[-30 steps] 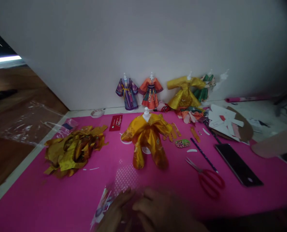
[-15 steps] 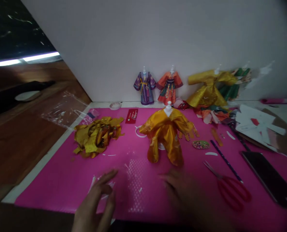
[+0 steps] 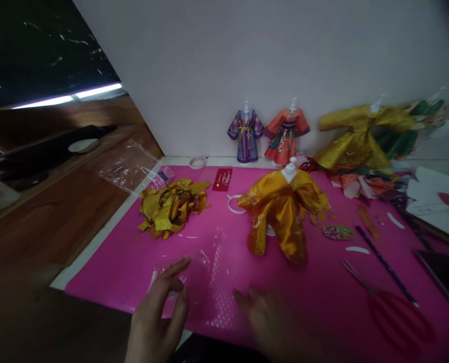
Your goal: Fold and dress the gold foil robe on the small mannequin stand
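My left hand (image 3: 158,307) is over the near edge of the pink mat (image 3: 107,272), fingers apart and slightly bent. Under its fingertips lies a clear plastic sheet (image 3: 200,267) with small white slivers near it; whether they touch is hard to tell. To the right, my right hand (image 3: 266,315) is low over the mat, blurred, its fingers stretched out toward the sheet's dotted strip (image 3: 222,300). Nothing shows in either hand. Beyond the right hand stands a white dress form wearing a golden-orange satin garment (image 3: 279,212).
Gold fabric scraps (image 3: 171,206) are heaped at left, near a red card (image 3: 222,179) and a tape roll (image 3: 198,163). At right lie red-handled scissors (image 3: 391,307), a dark blue pencil (image 3: 385,262) and a phone (image 3: 442,277). Small dressed forms, including a purple robe (image 3: 246,133), line the wall.
The view has swung left, so the things on the mat sit farther right. My right hand has moved left, closer to my left hand, which keeps its pose.
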Motion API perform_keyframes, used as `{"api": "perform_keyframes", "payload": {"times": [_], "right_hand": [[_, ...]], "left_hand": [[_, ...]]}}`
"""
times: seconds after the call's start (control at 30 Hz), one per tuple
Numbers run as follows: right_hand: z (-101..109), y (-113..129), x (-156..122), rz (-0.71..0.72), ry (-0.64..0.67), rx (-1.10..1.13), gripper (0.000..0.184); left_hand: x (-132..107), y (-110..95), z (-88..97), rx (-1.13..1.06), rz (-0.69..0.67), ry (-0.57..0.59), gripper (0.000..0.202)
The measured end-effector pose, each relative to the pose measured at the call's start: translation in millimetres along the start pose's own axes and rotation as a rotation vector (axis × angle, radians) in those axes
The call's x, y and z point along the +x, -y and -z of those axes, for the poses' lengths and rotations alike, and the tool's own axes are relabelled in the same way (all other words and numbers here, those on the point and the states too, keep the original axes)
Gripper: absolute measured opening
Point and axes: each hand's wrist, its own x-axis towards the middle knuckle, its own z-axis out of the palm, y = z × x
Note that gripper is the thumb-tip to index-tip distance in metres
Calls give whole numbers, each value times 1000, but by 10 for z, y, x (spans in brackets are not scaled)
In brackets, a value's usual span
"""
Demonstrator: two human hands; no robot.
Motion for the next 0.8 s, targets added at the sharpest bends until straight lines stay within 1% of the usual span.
{"api": "perform_keyframes", "payload": {"times": [0.13,0.27,0.37,0.43,0.53,0.57,0.63,0.7,0.73,0.8], "right_hand": [[-43,-18,158,-27,-44,-18,65],[-34,15,297,-42,-70,-10,64],[5,16,314,-52,-104,23,60],[83,-16,265,-50,-137,67,55],[285,-83,118,-39,-208,153,45],[363,-97,60,-26,-243,209,42],[505,-102,-44,19,-324,389,33],[606,-81,-116,51,-378,485,26],[641,-68,-138,53,-384,471,23],[690,-54,-164,46,-355,357,16]], "left_hand": [[-8,-10,-30,18,2,-8,11],[9,-39,-47,123,-93,-27,13],[9,-24,-46,129,-119,-10,12],[-3,5,-54,131,-130,5,11],[-37,47,-120,132,-150,53,10],[-50,52,-160,126,-153,81,10],[-71,44,-264,107,-162,127,8],[-77,12,-377,87,-201,162,13],[-71,-11,-429,78,-231,176,19],[-44,-57,-509,68,-295,199,31]]}}
